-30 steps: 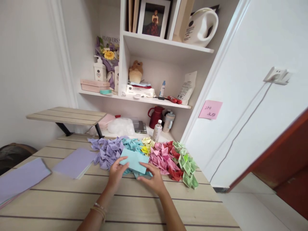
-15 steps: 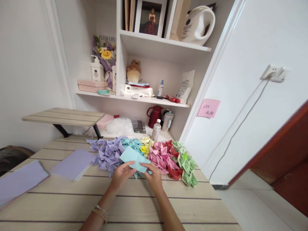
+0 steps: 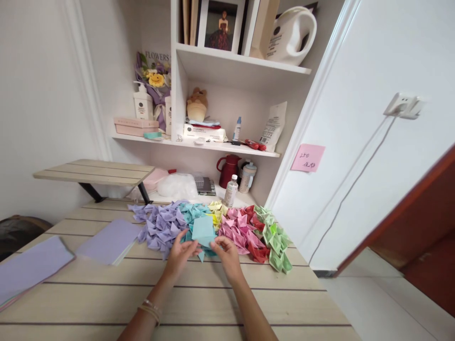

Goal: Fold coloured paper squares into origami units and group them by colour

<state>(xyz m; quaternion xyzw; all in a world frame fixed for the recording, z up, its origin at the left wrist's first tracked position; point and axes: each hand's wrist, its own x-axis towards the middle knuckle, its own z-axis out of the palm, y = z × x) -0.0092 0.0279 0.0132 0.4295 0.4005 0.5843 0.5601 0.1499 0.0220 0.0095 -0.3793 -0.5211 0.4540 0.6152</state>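
Observation:
A light blue sheet of paper (image 3: 204, 229), creased across, is held up in front of the paper piles. My left hand (image 3: 183, 253) pinches its lower left corner, and my right hand (image 3: 226, 254) grips the lower right corner between thumb and fingers. Just behind it lie folded paper boats in heaps by colour: purple boats (image 3: 161, 227), blue boats (image 3: 188, 208), yellow boats (image 3: 216, 208), pink boats (image 3: 237, 229), red boats (image 3: 259, 253) and green boats (image 3: 279, 246). The sheet hides part of the blue heap.
Purple paper stacks (image 3: 108, 240) lie on the table's left. A small raised stand (image 3: 95, 171) is at the back left. Behind the heaps stand a plastic bottle (image 3: 231, 191) and a red jug (image 3: 229, 170), beneath white shelves (image 3: 245, 63). A pink note (image 3: 307, 157) sticks to the wall.
The blue paper has turned from a wide, slanted position to a narrower, upright one facing me. Both hands have shifted their grip to its lower corners.

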